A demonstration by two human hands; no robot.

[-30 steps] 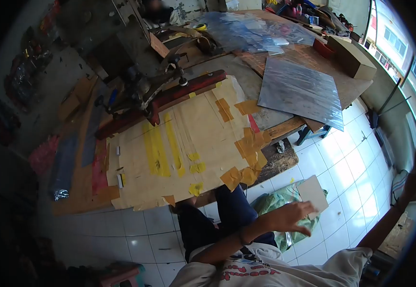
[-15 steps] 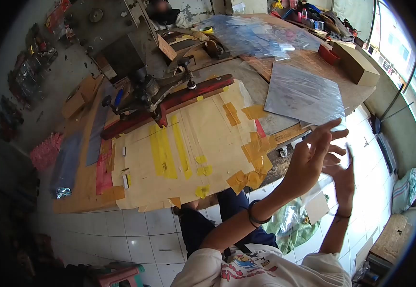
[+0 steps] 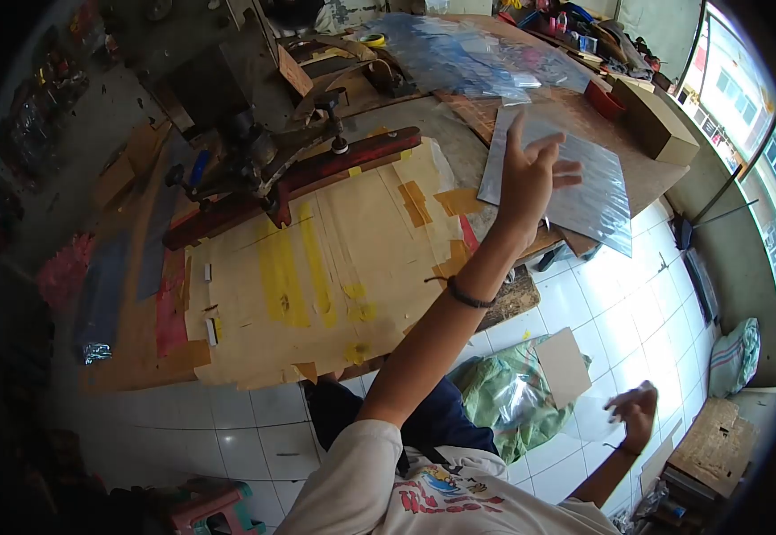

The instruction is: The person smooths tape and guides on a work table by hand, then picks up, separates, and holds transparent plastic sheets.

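Your left hand [image 3: 532, 174]: raised, fingers spread, loose of any grip. Silvery-grey sheet [image 3: 591, 194] just beyond, partly hidden behind it; contact, cannot tell. Sheet lies on table [image 3: 657, 176], near corner overhanging edge. Your right hand [image 3: 638, 415]: lower, blurred, fingers bent; grasp, cannot tell. Cardboard piece [image 3: 563, 367] left of it, apart, overlapping green bag [image 3: 486, 385] on floor. Tape-patched pale sheet [image 3: 243, 332] left of your left hand.

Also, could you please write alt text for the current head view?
A person's left hand is raised, fingers spread, in front of a shiny sheet on a worktable; the right hand is lower, over a tiled floor with a green bag. At left, a red bar runs along a tape-patched board.
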